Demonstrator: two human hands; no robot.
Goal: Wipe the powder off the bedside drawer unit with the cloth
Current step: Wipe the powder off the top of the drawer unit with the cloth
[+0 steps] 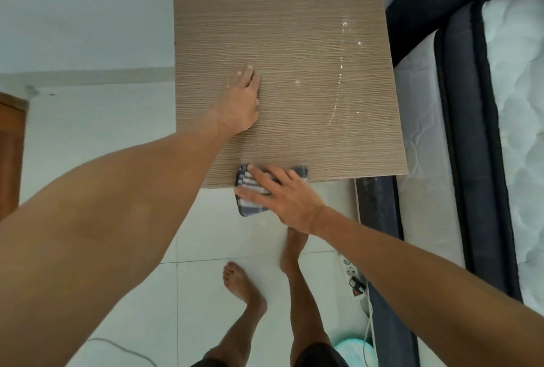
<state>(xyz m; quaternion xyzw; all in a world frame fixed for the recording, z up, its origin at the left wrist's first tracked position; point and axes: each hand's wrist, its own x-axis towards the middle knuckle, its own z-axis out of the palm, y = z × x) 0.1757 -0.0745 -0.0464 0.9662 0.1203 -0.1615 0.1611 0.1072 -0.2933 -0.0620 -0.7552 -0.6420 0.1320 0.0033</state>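
The bedside drawer unit (288, 28) shows its brown wood-grain top from above. A thin curved line of white powder (338, 81) and a few white specks run down its right side. My left hand (243, 101) lies flat on the left part of the top, fingers together and holding nothing. My right hand (282, 194) presses a dark blue and white striped cloth (250, 190) at the near edge of the top. Half of the cloth hangs past that edge over the floor.
A bed with a dark frame and white quilted mattress (500, 131) stands close on the right. On the white tiled floor are my bare feet (244, 284), a power strip with a plug (353, 278) and a pale round object (356, 352). A wooden door edge (11, 146) is far left.
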